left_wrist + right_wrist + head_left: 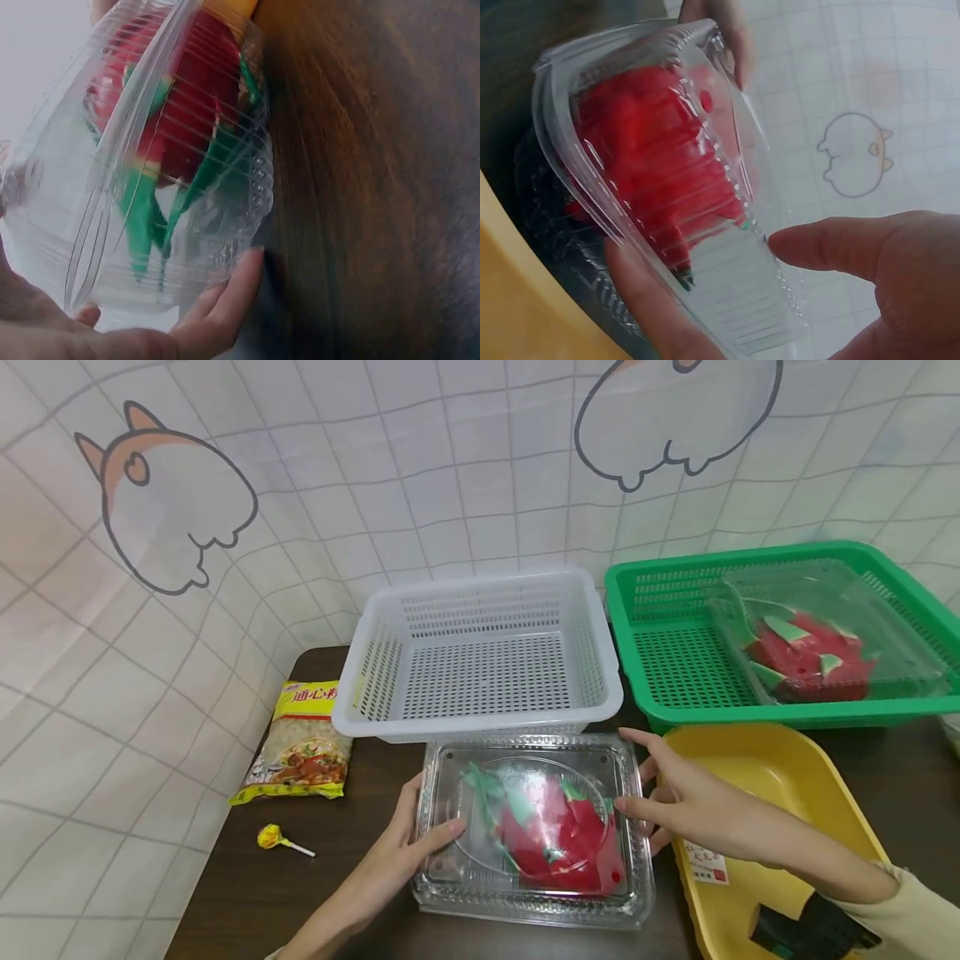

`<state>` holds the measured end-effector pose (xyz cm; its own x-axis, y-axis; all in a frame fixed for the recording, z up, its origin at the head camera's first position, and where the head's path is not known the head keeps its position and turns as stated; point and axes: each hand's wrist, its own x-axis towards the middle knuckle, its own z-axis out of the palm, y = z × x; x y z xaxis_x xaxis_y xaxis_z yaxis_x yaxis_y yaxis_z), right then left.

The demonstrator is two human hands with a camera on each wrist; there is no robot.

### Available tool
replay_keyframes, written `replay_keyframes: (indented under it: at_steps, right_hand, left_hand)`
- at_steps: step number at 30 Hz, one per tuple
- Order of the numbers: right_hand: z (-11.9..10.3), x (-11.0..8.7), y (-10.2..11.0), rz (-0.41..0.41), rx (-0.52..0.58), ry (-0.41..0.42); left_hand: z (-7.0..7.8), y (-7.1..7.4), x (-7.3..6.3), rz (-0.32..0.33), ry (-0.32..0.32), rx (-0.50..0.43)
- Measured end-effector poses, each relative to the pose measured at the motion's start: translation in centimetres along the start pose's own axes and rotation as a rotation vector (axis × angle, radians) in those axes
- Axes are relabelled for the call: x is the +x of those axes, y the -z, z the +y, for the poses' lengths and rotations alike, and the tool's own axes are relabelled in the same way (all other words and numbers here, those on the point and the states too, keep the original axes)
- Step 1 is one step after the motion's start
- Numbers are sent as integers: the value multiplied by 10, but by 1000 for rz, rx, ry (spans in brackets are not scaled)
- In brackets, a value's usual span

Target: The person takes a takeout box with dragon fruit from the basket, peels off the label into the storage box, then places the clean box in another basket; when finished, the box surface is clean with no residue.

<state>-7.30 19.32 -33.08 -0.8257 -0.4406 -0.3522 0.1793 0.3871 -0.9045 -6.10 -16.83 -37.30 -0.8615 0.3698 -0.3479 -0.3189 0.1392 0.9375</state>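
Both hands hold a clear plastic clamshell box (536, 906), its lid down over a red dragon fruit (558, 839) with green leafy tips. My left hand (405, 852) grips the box's left side, thumb on the lid. In the left wrist view, fingers of that hand (202, 330) reach low on the ribbed wall. On the opposite side, my right hand (693, 806) has its thumb on the lid edge and its index finger near the far corner. The right wrist view shows thumb and fingers of this hand (847, 247) on either side of the box.
A white basket (480, 727) stands just behind the box. The green basket (660, 706) at back right holds another boxed dragon fruit (813, 660). A yellow tray (780, 752) lies under the right forearm. At left are a pasta bag (303, 743) and a lollipop (272, 837).
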Motion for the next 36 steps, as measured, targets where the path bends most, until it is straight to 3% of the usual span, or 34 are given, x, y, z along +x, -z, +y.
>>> replay_keyframes:
  at_steps: [7, 10, 14, 18, 23, 25, 28, 32, 36]
  right_hand:
    - [4, -19, 8, -82, 33, -50]
    - [3, -28, 10, -100, 95, -29]
    - [2, -35, 14, -119, 185, 83]
    - [-2, -41, 17, -109, 182, 208]
    - [-10, -44, 20, -5, 17, 268]
    - [-13, -46, 22, 56, -117, 285]
    - [-19, -47, 24, 122, -294, 294]
    - [-24, -47, 22, 42, -381, 365]
    - [-23, -44, 20, -85, -395, 446]
  left_hand:
    - [-10, 0, -8, -143, 29, -181]
    - [-10, -3, -10, -145, 6, -191]
    - [-4, -9, -12, -108, -72, -201]
    - [4, -17, -14, -72, -232, -236]
    - [11, -20, -18, 0, -410, -187]
    - [13, -21, -18, 3, -455, -183]
    - [15, -22, -16, -44, -525, -186]
    - [21, -28, -10, -125, -572, -175]
    - [29, -33, -6, -198, -557, -146]
